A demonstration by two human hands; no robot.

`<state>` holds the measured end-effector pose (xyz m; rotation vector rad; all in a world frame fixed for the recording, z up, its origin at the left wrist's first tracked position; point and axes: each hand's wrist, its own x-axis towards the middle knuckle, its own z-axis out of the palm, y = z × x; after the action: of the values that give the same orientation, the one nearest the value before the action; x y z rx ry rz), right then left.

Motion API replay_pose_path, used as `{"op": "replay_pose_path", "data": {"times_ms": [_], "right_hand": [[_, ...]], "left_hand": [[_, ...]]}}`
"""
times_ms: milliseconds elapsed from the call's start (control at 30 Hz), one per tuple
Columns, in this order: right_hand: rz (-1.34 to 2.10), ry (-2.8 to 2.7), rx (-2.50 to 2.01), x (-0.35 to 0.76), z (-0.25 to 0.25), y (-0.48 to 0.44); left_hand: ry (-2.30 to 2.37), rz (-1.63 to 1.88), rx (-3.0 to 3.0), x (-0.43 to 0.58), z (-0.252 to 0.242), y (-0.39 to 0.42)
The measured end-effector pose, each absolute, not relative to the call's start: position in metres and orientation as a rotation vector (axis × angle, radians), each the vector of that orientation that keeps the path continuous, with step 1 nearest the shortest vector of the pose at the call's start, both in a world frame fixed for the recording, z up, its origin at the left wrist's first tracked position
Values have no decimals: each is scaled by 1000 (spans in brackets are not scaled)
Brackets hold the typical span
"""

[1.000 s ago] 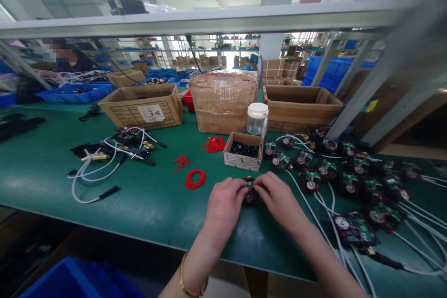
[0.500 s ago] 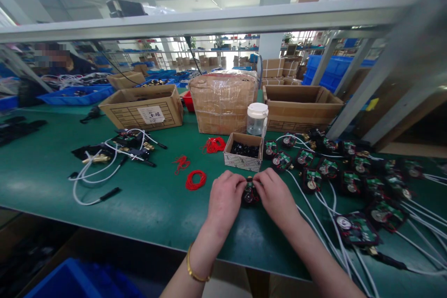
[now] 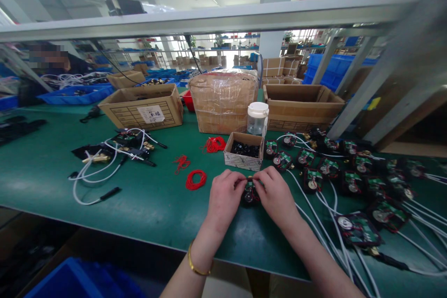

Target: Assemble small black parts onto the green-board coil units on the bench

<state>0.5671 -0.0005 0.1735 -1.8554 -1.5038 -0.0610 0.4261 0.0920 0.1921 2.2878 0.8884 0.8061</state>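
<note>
Both my hands meet over the green table near its front edge. My left hand (image 3: 223,198) and my right hand (image 3: 275,195) pinch a small black module with a green circuit board (image 3: 250,193) between them, fingers curled on its top edge. A white cable (image 3: 307,214) trails off to the right. A small open carton of black parts (image 3: 243,151) stands just beyond the hands. A coil of red wire (image 3: 195,179) lies to the left of my left hand.
Several more board modules with white cables (image 3: 349,181) cover the right of the table. A white-lidded jar (image 3: 257,118), a taped carton (image 3: 223,100) and open cartons (image 3: 143,107) (image 3: 300,107) stand behind. Cabled brass parts (image 3: 115,149) lie at left. Another person (image 3: 52,60) sits far left.
My hands and the module have shifted slightly away from me on the table, keeping the same pinch on it.
</note>
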Motion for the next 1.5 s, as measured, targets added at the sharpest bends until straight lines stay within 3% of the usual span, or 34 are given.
{"op": "replay_pose_path", "data": {"times_ms": [600, 800, 1500], "right_hand": [[428, -1071, -1721, 578, 169, 3], [337, -1071, -1797, 573, 168, 6], [633, -937, -1688, 578, 169, 6]], "left_hand": [[944, 743, 1830, 434, 180, 101], [962, 725, 1804, 436, 179, 102], [980, 739, 1716, 438, 172, 103]]}}
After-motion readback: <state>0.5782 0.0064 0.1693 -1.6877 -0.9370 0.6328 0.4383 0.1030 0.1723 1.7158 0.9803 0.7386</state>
